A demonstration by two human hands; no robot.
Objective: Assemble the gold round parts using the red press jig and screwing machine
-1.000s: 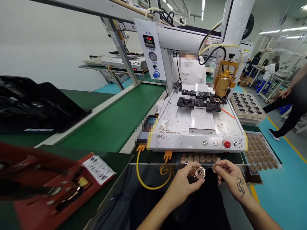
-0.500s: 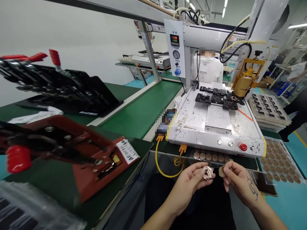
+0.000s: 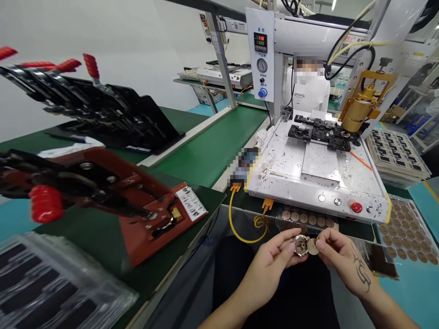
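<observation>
In the head view, my left hand (image 3: 270,262) pinches a round, shiny rose-gold watch case (image 3: 301,246), its open side turned toward me. A thin brown disc (image 3: 313,247) with small print is held at its edge by the thumb and fingers of my right hand (image 3: 343,260). The disc stands beside the case at its right rim; I cannot tell whether they touch. Both hands are above my lap, in front of the white dispensing machine (image 3: 288,186). More brown discs lie in a clear tray (image 3: 338,225) under the machine's front edge.
Another clear sheet of brown discs (image 3: 404,228) lies at the right, below stacked trays (image 3: 394,155). A brown-red clamp fixture (image 3: 137,237) and black toggle clamps (image 3: 113,114) stand at the left. A yellow cable (image 3: 234,224) hangs down. A masked person (image 3: 305,91) is behind the machine.
My right hand has brought the disc left, close to the case, and turned its printed face more toward me. The case also faces me more. The camera view has shifted slightly.
</observation>
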